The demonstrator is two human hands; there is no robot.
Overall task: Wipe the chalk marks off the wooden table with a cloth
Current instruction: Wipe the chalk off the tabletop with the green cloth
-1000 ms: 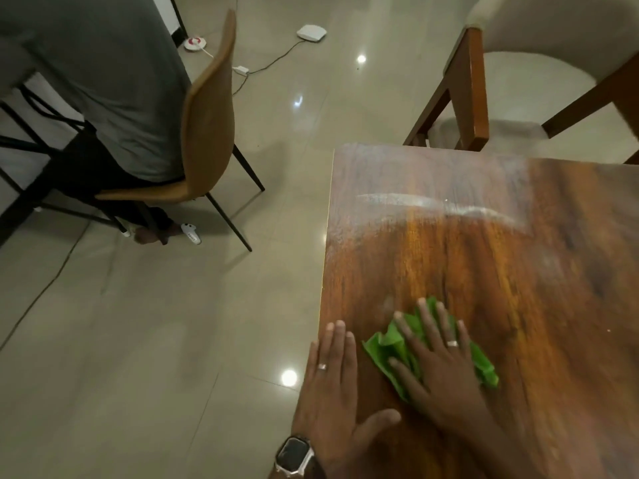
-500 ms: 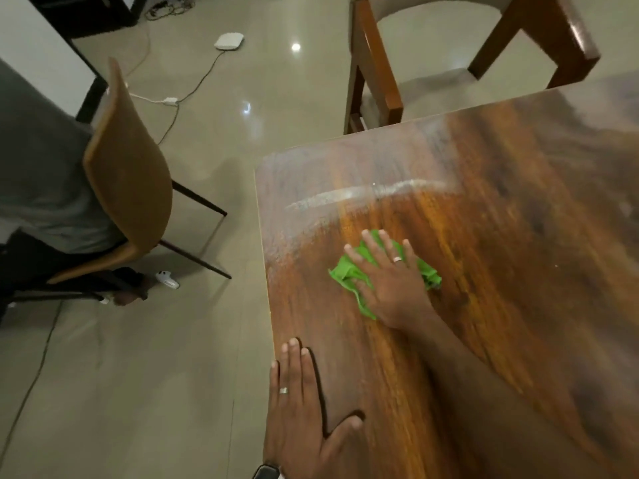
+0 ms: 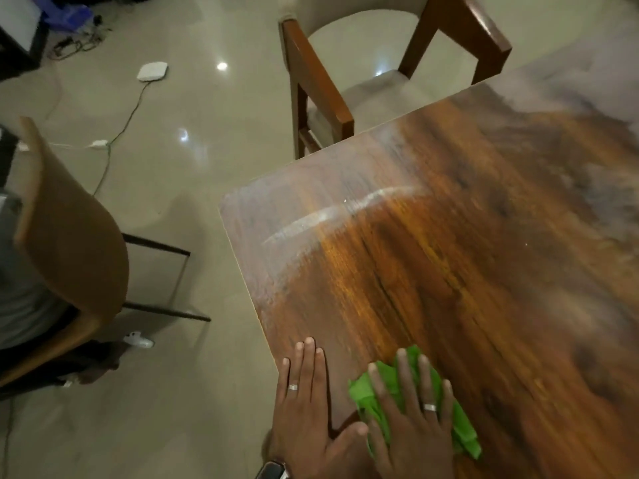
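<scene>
A dark wooden table (image 3: pixel 466 271) fills the right of the view. A curved white chalk mark (image 3: pixel 332 214) crosses it near the far left corner, with a hazy whitish smear along the left edge around it. My right hand (image 3: pixel 411 423) presses flat, fingers spread, on a crumpled green cloth (image 3: pixel 463 430) at the near edge of the table. My left hand (image 3: pixel 307 409) lies flat on the wood just left of the cloth, at the table's left edge, holding nothing.
A wooden armchair (image 3: pixel 321 84) with a pale seat stands at the table's far side. A tan chair (image 3: pixel 69 243) with a seated person is on the left. A white device (image 3: pixel 152 70) and cables lie on the tiled floor.
My right hand has pulled the cloth back from near the chalk mark toward me, ending beside my left hand. The view has also shifted.
</scene>
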